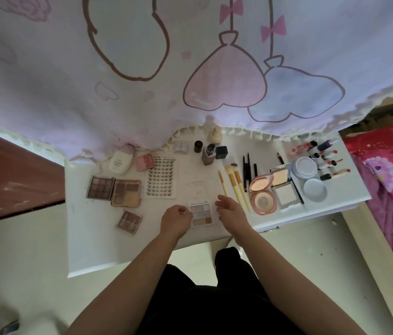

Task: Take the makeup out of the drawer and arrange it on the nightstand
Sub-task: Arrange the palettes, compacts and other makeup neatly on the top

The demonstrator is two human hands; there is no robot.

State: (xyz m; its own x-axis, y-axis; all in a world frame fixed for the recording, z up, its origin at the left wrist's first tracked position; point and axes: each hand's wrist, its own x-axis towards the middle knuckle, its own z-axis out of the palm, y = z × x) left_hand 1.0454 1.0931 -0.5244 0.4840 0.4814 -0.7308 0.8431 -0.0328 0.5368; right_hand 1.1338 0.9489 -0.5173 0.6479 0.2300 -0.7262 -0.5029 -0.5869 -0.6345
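Head view, looking down: the shimmer eyeshadow palette (200, 213) lies on the white nightstand (89, 238) near its front edge, between the person's two hands. The left hand (176, 220) sits against the palette's left edge with its fingers curled under; I cannot tell whether they pinch the case or only rest by it. The right hand (230, 210) is just beside the right edge, fingers loose and slack, holding nothing.

The palette seems to be open. Its pans face up, and what looks like its clear lid (197, 189) lies flat on the far side, towards the curtain. Taken so, its long axis runs front to back, tipped slightly off the nightstand's edge, with the hinge away from the person.

The step looks like squaring it up. To do it well, nudge both side edges together so that the case turns without sliding. It should line up with the lash tray (161, 177) on its left. Keep it short of the yellow-handled brushes (235, 187) on its right, which would roll if knocked. Fingertips should stay off the pans.
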